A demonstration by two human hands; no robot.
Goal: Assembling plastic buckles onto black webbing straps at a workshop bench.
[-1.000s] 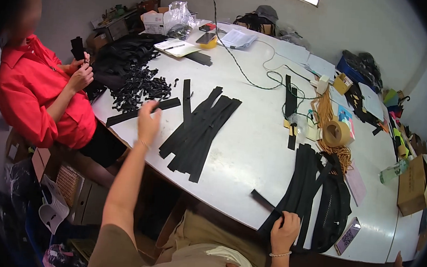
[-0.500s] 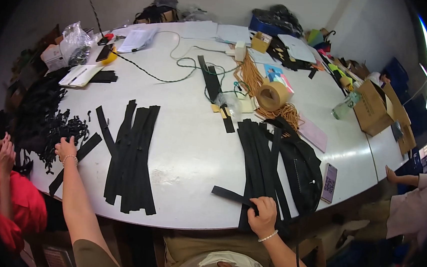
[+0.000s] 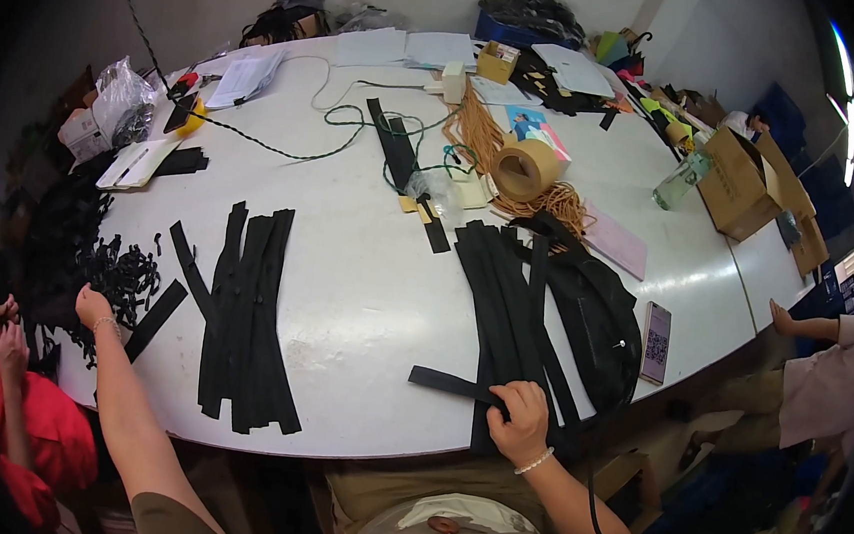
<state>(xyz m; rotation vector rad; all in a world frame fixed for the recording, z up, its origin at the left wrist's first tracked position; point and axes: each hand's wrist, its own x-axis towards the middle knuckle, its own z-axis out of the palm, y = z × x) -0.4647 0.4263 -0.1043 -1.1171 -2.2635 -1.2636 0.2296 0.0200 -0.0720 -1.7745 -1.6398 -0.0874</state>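
Observation:
My right hand (image 3: 518, 422) is closed around a black zipper strip (image 3: 446, 381) near the front edge of the table, its free end pointing left. Beneath it lies a fanned bundle of long black zipper strips (image 3: 493, 297). At the far left, my left hand (image 3: 96, 307) touches the near side of a heap of small black zipper pulls (image 3: 124, 271); its fingers are drawn together, and what is between them is too small to make out. Between my hands lies a second bundle of zipper strips (image 3: 250, 323), with a loose strip (image 3: 157, 321) beside the heap.
A black bag (image 3: 588, 325) and a phone (image 3: 655, 342) lie right of the strips. Behind them are a tape roll (image 3: 528, 170), orange cords (image 3: 478, 125), a glass bottle (image 3: 681, 182) and a carton (image 3: 744, 192). A co-worker in red (image 3: 23, 426) sits close on the left.
My left hand has shifted left and slightly toward me along the heap, its fingers now closer together. My right hand still grips the strip. The whole view has turned slightly.

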